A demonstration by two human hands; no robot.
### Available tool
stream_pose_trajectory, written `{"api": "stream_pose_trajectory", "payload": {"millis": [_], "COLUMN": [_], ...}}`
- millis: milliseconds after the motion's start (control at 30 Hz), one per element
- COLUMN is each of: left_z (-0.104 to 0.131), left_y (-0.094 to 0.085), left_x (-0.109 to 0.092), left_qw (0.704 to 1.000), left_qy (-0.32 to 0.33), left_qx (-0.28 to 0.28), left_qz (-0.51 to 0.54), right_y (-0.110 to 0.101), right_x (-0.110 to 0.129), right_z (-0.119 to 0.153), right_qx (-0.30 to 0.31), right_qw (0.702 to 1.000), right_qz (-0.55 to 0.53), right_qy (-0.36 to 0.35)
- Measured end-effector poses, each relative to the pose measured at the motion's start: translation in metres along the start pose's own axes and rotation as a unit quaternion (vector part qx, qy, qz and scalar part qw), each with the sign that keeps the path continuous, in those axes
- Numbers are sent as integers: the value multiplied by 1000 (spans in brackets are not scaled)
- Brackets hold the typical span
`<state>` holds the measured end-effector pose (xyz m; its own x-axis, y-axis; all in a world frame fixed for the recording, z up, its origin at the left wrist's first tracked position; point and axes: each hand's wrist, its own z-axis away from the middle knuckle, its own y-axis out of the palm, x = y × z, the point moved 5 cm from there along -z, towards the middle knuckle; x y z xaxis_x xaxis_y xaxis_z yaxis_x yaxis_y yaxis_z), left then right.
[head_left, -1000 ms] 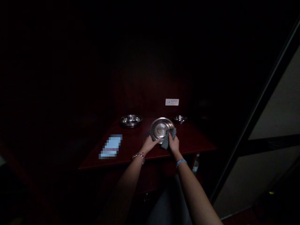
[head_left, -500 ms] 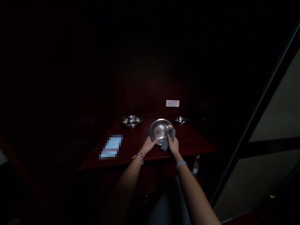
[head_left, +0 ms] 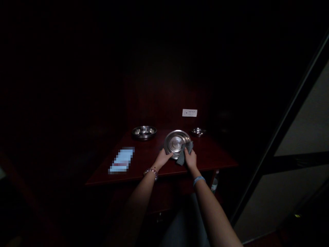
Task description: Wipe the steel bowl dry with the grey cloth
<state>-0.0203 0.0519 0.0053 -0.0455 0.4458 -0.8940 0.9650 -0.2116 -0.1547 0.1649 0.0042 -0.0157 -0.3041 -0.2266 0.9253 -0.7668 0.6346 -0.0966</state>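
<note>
A shiny round metal dish [head_left: 175, 143] is tilted toward me above the front of the dark red desk [head_left: 209, 154]. My left hand [head_left: 162, 158] grips its lower left rim, with the thumb lying over the edge. At the lower right of the dish, my right hand [head_left: 190, 159] is closed around a grey-green cloth [head_left: 181, 158] pressed against the rim. The fingers of both hands behind the dish and cloth are hidden.
Toward the back left of the desk stands a larger metal dish [head_left: 144, 132]; a small metal bowl [head_left: 198, 132] sits at the back right. A blurred-out light blue item [head_left: 121, 160] lies front left. Below the right side is a plastic bottle [head_left: 215, 182]. A white socket panel [head_left: 189, 113] is on the back wall.
Both hands keep their hold on the dish and cloth, almost in the same place. The view has shifted very slightly.
</note>
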Motion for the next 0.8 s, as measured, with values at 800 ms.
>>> {"api": "stream_pose_trajectory", "payload": {"millis": [800], "left_z": [-8], "left_y": [-5], "left_x": [16], "left_qw": [999], "left_qy": [-20], "left_qx": [-36], "left_qz": [16], "right_y": [0], "right_x": [3], "right_z": [1], "right_qx": [5], "right_qw": [1000], "right_qz": [16], "right_qy": [-5]}}
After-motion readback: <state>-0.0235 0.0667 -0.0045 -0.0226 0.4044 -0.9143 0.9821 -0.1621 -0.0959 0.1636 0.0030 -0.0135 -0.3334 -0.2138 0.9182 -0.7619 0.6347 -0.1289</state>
